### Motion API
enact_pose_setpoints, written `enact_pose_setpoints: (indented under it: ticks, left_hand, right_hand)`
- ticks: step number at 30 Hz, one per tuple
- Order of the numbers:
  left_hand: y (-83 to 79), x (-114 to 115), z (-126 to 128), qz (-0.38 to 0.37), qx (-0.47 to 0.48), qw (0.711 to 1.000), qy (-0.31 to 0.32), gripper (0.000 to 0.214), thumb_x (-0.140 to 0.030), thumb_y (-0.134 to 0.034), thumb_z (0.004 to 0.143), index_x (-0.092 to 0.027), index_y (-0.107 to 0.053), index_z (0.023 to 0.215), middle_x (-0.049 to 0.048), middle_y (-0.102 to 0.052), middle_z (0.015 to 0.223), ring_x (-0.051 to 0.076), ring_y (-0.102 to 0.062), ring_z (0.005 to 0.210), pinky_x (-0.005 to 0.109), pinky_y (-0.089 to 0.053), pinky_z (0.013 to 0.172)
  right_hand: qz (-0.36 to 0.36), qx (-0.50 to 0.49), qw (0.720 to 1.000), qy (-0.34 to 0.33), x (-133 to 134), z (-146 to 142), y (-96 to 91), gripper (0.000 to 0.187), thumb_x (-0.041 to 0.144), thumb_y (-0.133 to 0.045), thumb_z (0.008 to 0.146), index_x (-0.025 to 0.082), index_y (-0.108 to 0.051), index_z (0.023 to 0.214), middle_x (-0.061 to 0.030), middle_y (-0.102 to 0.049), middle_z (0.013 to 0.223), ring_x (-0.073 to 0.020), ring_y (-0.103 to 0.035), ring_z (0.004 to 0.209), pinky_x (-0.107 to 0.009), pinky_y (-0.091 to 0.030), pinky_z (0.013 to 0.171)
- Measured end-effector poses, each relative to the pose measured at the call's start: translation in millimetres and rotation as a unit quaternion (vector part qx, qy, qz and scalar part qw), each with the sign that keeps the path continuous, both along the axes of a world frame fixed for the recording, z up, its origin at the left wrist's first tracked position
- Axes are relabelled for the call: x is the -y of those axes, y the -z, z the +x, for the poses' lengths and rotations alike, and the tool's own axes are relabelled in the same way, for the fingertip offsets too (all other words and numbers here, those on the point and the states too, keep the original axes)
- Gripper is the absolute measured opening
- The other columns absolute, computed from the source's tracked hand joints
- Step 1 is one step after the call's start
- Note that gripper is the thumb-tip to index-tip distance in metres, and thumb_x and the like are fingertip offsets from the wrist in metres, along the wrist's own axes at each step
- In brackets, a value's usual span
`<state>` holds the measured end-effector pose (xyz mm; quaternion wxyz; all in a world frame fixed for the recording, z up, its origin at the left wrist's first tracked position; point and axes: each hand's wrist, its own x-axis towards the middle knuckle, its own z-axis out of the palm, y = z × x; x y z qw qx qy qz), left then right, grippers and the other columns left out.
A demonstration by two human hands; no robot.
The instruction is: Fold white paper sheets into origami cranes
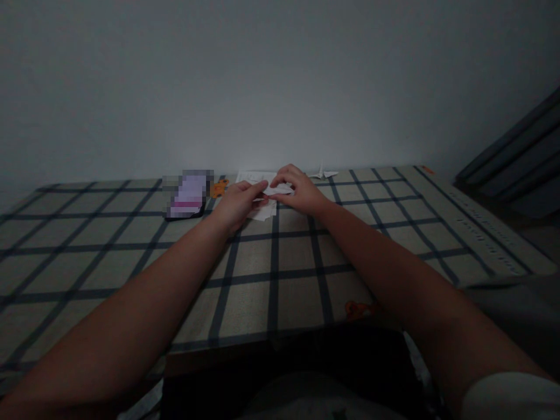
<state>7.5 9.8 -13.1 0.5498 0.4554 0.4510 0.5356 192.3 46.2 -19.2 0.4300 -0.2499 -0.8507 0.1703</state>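
Both my arms stretch far forward over a checked cloth [271, 274] with dark grid lines. My left hand [238, 203] and my right hand [297, 189] meet over a small white folded paper [277, 189]. Both pinch it, fingers closed on its edges, just above the cloth. More white paper sheets [265, 211] lie under and behind the hands. The light is dim and fine folds cannot be made out.
A phone [188, 195] with a lit, blurred screen lies left of my hands. An orange shape [219, 188] sits beside it. A small folded white paper figure [322, 173] stands at the back near the wall. A dark slanted panel [516, 157] is at the right.
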Motion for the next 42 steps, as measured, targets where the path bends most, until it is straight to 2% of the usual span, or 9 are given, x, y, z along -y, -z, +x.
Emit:
enact_pose_setpoints:
  ticks: [5, 10, 16, 23, 29, 35, 42]
  left_hand:
    - [7.7, -6, -5, 0.026, -0.066, 0.997, -0.006, 0.027, -0.036, -0.078, 0.078, -0.014, -0.067, 0.067, 0.0061, -0.067, 0.067, 0.012, -0.061, 0.06, 0.024, -0.048, 0.063]
    - [10.9, -8, -9, 0.06, -0.118, 0.991, -0.017, 0.033, -0.045, -0.079, 0.074, -0.013, -0.072, 0.069, 0.0074, -0.069, 0.067, 0.013, -0.059, 0.057, 0.024, -0.044, 0.057]
    - [10.9, -9, -10, 0.065, -0.129, 0.989, -0.004, 0.036, -0.048, -0.08, 0.072, -0.013, -0.072, 0.068, 0.0073, -0.069, 0.067, 0.013, -0.059, 0.058, 0.026, -0.047, 0.062]
    - [7.8, -5, -10, 0.073, -0.127, 0.989, 0.019, 0.035, -0.046, -0.083, 0.068, -0.014, -0.076, 0.078, 0.0095, -0.074, 0.079, 0.017, -0.065, 0.069, 0.028, -0.049, 0.065]
    - [5.6, 0, -9, 0.094, -0.199, 0.975, -0.017, 0.035, -0.048, -0.082, 0.068, -0.015, -0.076, 0.078, 0.0085, -0.073, 0.075, 0.017, -0.061, 0.062, 0.027, -0.043, 0.055]
    - [1.1, 1, -8, 0.131, -0.224, 0.964, -0.061, 0.034, -0.048, -0.08, 0.072, -0.014, -0.076, 0.074, 0.0073, -0.073, 0.072, 0.016, -0.06, 0.061, 0.026, -0.041, 0.057]
    - [2.7, -1, -12, 0.147, -0.254, 0.954, -0.069, 0.038, -0.052, -0.078, 0.072, -0.015, -0.078, 0.076, 0.0072, -0.072, 0.069, 0.016, -0.06, 0.06, 0.027, -0.041, 0.055]
  right_hand:
    - [0.006, -0.011, 1.0, -0.017, -5, 0, 3.8, 0.011, 0.029, -0.073, 0.084, 0.019, -0.069, 0.084, -0.0046, -0.057, 0.093, -0.0186, -0.057, 0.095, -0.036, -0.045, 0.091]
    - [-0.024, -0.018, 1.0, 0.003, -6, -2, 3.1, 0.011, 0.028, -0.071, 0.083, 0.018, -0.068, 0.081, -0.0041, -0.064, 0.088, -0.0183, -0.059, 0.089, -0.035, -0.045, 0.088]
    - [-0.055, -0.008, 0.998, 0.01, -3, -3, 0.6, 0.014, 0.029, -0.065, 0.087, 0.016, -0.069, 0.084, -0.0054, -0.068, 0.088, -0.0171, -0.06, 0.087, -0.033, -0.045, 0.085]
    - [-0.105, -0.029, 0.993, 0.051, -1, -4, -1.6, 0.013, 0.027, -0.066, 0.084, 0.015, -0.07, 0.084, -0.006, -0.071, 0.087, -0.0174, -0.062, 0.084, -0.032, -0.045, 0.081]
    - [-0.146, -0.065, 0.986, 0.044, 0, -6, -1.4, 0.012, 0.028, -0.067, 0.083, 0.016, -0.068, 0.084, -0.0048, -0.07, 0.088, -0.0168, -0.062, 0.086, -0.031, -0.047, 0.081]
    - [-0.183, -0.123, 0.975, -0.005, -7, -8, 5.3, 0.02, 0.035, -0.069, 0.082, 0.017, -0.067, 0.089, -0.0039, -0.067, 0.09, -0.0154, -0.061, 0.086, -0.029, -0.049, 0.077]
    - [-0.199, -0.129, 0.971, -0.005, -9, -6, 5.6, 0.019, 0.033, -0.07, 0.08, 0.016, -0.068, 0.089, -0.0034, -0.066, 0.085, -0.0159, -0.061, 0.084, -0.031, -0.05, 0.077]
